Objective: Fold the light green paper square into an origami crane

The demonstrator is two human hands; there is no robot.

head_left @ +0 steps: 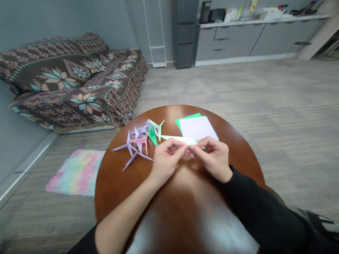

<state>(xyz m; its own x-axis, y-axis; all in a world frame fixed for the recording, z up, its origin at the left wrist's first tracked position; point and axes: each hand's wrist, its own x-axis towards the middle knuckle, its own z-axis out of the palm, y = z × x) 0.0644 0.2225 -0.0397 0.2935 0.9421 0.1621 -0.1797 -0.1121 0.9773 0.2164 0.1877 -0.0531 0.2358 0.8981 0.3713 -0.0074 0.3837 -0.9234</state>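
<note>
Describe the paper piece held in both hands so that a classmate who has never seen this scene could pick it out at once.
Find the round brown table. Above its middle, the left hand and right hand pinch a pale green folded strip between them. Unlike the finished cranes lying to its left and the flat sheets behind it, it is a long narrow point, and the only paper being held.

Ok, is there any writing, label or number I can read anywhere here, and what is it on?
None can be read.
The folded paper pinched between the left hand and right hand shows no print.
The paper sheets and folded paper figures on the round table look blank.
The things on the far counter are too small and blurred to read.
</note>
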